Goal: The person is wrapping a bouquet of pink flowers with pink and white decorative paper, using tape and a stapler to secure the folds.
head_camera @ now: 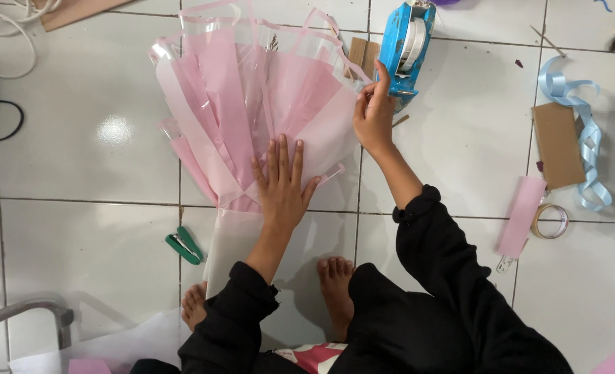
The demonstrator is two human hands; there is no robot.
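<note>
A bouquet wrap of pink and clear sheets (238, 104) lies fanned out on the white tiled floor. My left hand (282, 183) presses flat on its lower middle, fingers spread. My right hand (374, 114) is at the wrap's right edge, fingers pinched near a blue tape dispenser (405, 48) that stands just beyond it. Whether the fingers hold tape I cannot tell. My bare feet (335, 280) rest at the wrap's narrow lower end.
A green stapler (183, 245) lies left of the wrap's stem. To the right lie a pink paper strip (522, 215), a tape roll (549, 221), a cardboard piece (558, 144) and light blue ribbon (584, 138). Cables (3, 41) sit top left, a metal bar (23, 312) bottom left.
</note>
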